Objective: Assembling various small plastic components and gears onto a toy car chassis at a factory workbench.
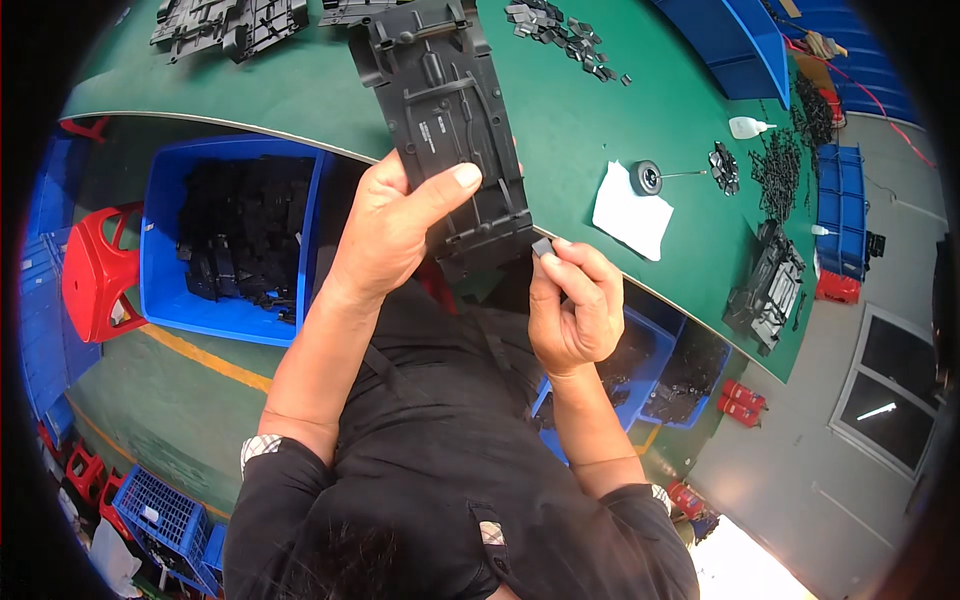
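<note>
My left hand (pixel 405 215) grips a long black moulded plastic chassis part (pixel 450 130), its thumb pressed flat on the ribbed face. The part is held up tilted over the table's near edge, and my left fingers are mostly hidden behind it. Between the thumb and fingertips of my right hand (pixel 580 305) is a small dark grey block (pixel 542 247), right beside the lower right corner of the chassis part. Whether the block touches the part I cannot tell.
The green table (pixel 590 125) bears scattered small dark pieces (pixel 570 40), a white paper (pixel 630 220), a small wheel (pixel 646 178), a white bottle (pixel 750 127) and another black assembly (pixel 770 290). A blue bin (pixel 310 250) of black parts and a red stool (pixel 98 270) stand left.
</note>
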`<state>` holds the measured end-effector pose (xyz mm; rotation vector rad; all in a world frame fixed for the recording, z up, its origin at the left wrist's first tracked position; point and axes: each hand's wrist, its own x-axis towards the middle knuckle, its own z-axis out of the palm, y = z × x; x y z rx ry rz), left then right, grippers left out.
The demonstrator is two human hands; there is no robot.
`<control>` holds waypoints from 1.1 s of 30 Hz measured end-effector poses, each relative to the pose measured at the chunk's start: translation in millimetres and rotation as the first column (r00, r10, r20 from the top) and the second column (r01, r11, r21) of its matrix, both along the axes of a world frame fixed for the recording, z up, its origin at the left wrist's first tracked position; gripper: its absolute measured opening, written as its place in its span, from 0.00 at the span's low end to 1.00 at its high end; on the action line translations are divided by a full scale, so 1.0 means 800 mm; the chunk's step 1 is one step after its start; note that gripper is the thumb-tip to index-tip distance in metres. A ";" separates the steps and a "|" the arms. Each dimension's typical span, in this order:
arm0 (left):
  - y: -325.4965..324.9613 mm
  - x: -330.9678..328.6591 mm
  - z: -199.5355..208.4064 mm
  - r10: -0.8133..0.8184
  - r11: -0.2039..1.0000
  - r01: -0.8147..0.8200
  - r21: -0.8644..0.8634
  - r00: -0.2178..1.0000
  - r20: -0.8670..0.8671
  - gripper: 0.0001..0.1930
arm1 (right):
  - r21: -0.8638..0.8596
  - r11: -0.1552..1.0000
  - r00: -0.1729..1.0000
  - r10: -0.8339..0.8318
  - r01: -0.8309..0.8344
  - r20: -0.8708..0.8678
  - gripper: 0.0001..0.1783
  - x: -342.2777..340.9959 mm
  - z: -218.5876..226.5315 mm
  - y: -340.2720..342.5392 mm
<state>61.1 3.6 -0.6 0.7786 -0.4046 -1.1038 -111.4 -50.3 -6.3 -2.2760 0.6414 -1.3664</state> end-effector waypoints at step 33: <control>0.031 -0.023 0.021 0.079 0.956 0.029 -0.292 0.933 0.351 0.17 | -0.066 0.996 0.998 0.057 -0.058 -0.018 0.19 -0.016 0.013 0.011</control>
